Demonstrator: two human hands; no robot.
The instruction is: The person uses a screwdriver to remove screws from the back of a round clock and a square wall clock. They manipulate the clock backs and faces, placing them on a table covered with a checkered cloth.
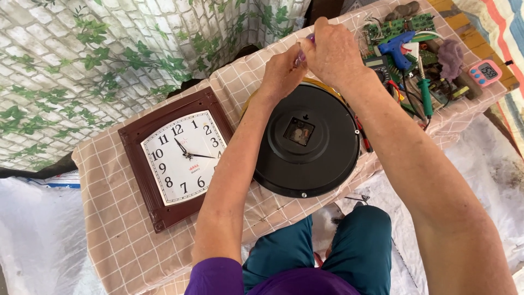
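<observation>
small object (305,48): purplish, clear-looking, mostly hiding between the fingers, being pinched by both hands above the table's far side | round clock (308,143): black back facing up, lying flat just below the hands, square centre opening showing

Small pink rounded-rectangle digital timer (485,72): pale grey screen with dark digits, far right of the right hand (332,52), at the table edge. Dark handheld meter (377,66): small greyish display, just right of the same hand, partly hidden.
</observation>
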